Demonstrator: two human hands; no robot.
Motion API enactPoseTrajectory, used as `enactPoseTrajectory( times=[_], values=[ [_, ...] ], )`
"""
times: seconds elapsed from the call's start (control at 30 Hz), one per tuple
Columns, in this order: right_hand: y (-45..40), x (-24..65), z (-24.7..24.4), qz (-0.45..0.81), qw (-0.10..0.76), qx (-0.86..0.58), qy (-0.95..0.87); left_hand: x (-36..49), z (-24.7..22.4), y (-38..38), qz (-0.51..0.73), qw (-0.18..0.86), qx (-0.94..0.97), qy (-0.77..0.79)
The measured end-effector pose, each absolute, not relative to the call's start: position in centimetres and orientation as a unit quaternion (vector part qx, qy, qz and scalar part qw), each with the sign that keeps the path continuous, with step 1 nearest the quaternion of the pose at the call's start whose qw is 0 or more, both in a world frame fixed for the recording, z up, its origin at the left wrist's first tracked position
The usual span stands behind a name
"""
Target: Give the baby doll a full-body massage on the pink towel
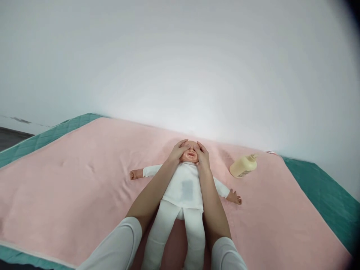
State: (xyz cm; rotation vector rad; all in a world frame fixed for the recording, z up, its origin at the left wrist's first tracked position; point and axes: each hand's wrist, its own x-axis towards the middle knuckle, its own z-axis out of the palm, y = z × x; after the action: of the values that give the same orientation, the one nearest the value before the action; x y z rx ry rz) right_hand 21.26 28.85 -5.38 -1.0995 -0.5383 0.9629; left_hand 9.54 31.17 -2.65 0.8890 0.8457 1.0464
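A baby doll (182,183) in a white top and white trousers lies on its back, arms spread out to both sides. My left hand (178,150) is curved round one side of its head, with the thumb on the face by the eye. From the other side my right hand (203,154) cups the head in the same way, its thumb also near the eye. Between my hands the doll's mouth and chin show, while its eyes are mostly covered. A greyish rectangular patch marks the front of the top.
A pale yellow pump bottle (243,166) lies tilted to the right of the doll. Beneath everything is a pink blanket (70,180) over a green quilted cover (317,187). A white wall (180,67) rises along the far edge.
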Motion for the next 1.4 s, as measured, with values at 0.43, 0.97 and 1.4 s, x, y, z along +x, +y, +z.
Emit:
enactPoseTrajectory(
  times=[0.43,0.97,1.4],
  values=[
    [28.4,21.7,-4.8,0.483,0.71,-0.471,-0.203,9.3,-2.4,31.4,0.458,0.75,0.325,0.35],
    [28.0,21.4,-4.6,0.467,0.702,-0.472,-0.258,9.5,-2.5,30.8,0.483,0.696,0.376,0.376],
    [28.5,21.3,-5.3,0.434,0.699,-0.498,-0.273,9.5,-3.3,31.2,0.486,0.687,0.387,0.376]
  ],
)
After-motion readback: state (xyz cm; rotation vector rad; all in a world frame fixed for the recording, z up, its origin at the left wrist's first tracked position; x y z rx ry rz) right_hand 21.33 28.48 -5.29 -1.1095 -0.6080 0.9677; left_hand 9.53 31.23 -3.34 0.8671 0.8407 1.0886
